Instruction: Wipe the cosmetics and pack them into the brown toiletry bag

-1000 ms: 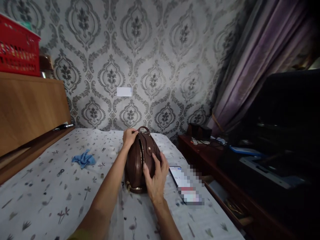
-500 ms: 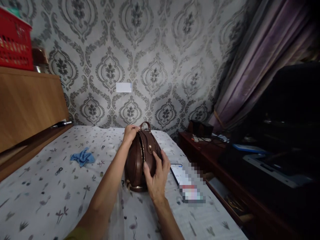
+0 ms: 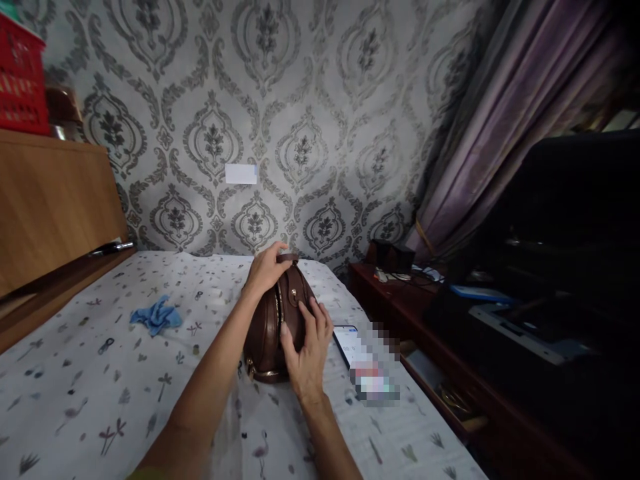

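A small brown leather backpack [image 3: 295,283] stands upright on the patterned bed sheet, with a gold-toned zipper running over its top and down its side. The zipper's edges look slightly parted at the side. My left hand [image 3: 267,270] is at the top of the bag, beside the short carry handle [image 3: 287,258]. Its thumb and index finger are apart, and the other fingers are partly hidden. Against the bag's near side rests my right hand [image 3: 309,350], fingers spread over the panel below the round clasp and thumb by the zipper.
A lit smartphone [image 3: 347,343] lies right of the bag, partly pixelated. A crumpled blue cloth [image 3: 156,315] is on the left. Beyond the bed's right edge stands a dark red desk [image 3: 370,283] with an open drawer [image 3: 445,393]. A wooden headboard [image 3: 55,207] borders the left.
My left hand has shifted over the bag's top towards the handle, its thumb and index finger now parted. My right hand stays on the bag. The view has turned slightly right.
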A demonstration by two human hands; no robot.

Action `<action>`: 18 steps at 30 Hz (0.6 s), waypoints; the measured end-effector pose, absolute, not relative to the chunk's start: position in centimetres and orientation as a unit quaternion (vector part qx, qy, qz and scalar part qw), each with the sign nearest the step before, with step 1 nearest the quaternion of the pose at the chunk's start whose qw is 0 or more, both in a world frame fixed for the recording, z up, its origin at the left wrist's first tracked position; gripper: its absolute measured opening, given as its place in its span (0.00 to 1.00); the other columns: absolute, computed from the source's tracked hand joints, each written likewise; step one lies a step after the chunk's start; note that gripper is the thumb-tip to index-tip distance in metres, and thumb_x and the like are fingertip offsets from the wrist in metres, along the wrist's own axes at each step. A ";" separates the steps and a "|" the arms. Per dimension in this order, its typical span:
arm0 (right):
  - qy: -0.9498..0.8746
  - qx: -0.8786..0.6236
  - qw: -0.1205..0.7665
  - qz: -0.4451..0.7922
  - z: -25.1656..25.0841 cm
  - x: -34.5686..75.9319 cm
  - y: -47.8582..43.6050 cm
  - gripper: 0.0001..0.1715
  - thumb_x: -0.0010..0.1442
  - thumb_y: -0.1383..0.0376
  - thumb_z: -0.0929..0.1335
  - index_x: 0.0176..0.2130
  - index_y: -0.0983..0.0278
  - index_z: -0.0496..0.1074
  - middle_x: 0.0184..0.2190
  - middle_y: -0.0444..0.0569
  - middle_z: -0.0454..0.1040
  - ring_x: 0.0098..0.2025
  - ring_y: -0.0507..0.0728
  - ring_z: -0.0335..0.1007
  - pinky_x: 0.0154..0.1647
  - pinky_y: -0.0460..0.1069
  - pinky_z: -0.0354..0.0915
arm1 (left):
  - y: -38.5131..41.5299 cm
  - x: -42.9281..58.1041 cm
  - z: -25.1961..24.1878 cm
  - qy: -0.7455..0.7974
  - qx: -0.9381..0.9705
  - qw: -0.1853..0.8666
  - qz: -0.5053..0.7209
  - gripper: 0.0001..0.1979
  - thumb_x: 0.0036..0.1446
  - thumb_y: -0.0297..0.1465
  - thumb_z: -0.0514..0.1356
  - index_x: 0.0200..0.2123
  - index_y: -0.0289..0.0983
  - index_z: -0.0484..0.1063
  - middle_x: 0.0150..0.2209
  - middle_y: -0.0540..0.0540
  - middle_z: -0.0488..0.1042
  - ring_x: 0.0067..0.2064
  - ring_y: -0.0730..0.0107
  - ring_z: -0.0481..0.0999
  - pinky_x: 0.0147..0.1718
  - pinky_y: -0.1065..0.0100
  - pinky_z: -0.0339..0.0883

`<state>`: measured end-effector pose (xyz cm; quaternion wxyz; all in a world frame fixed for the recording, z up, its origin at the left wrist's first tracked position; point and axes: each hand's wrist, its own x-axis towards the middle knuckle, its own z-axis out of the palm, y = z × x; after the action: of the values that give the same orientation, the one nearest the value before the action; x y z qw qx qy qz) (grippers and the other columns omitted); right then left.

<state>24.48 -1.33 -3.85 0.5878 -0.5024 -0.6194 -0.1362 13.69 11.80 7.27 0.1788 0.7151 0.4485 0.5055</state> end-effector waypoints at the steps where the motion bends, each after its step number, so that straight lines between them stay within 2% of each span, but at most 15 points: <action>1: -0.619 -0.502 0.588 -0.135 -3.8 24.4 -1.3 0.24 0.67 0.57 0.64 0.59 0.61 0.65 0.62 0.59 0.65 0.66 0.68 0.54 0.62 0.72 0.58 | 11.4 13.8 7.5 0.445 0.724 0.168 0.500 0.16 0.52 0.28 0.65 0.46 0.42 0.77 0.38 0.48 0.79 0.41 0.61 0.76 0.46 0.64 0.65; 6: -0.618 -0.500 0.593 -0.124 -3.6 24.3 -1.5 0.24 0.67 0.57 0.64 0.60 0.61 0.65 0.62 0.59 0.64 0.66 0.67 0.54 0.62 0.72 0.58 | 10.6 14.1 8.0 0.444 0.745 0.132 0.479 0.07 0.56 0.29 0.63 0.38 0.42 0.80 0.41 0.47 0.81 0.46 0.58 0.75 0.49 0.63 0.64; 13: -0.625 -0.499 0.586 -0.131 -3.6 24.4 -1.5 0.24 0.67 0.57 0.64 0.59 0.62 0.64 0.62 0.59 0.65 0.67 0.67 0.52 0.63 0.71 0.57 | 10.6 14.5 7.9 0.456 0.740 0.138 0.474 0.06 0.58 0.33 0.60 0.34 0.39 0.77 0.31 0.47 0.77 0.37 0.61 0.74 0.41 0.65 0.64; 18: -0.620 -0.505 0.587 -0.126 -3.8 24.3 -1.3 0.24 0.67 0.57 0.64 0.59 0.62 0.65 0.62 0.59 0.65 0.66 0.67 0.52 0.63 0.71 0.57 | 11.0 14.4 7.9 0.427 0.740 0.184 0.486 0.08 0.57 0.34 0.60 0.30 0.37 0.76 0.30 0.47 0.78 0.35 0.64 0.74 0.38 0.67 0.64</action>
<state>24.35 -1.32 -3.82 0.5869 -0.5050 -0.6203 -0.1256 14.35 10.99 7.91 0.1839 0.7397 0.4272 0.4863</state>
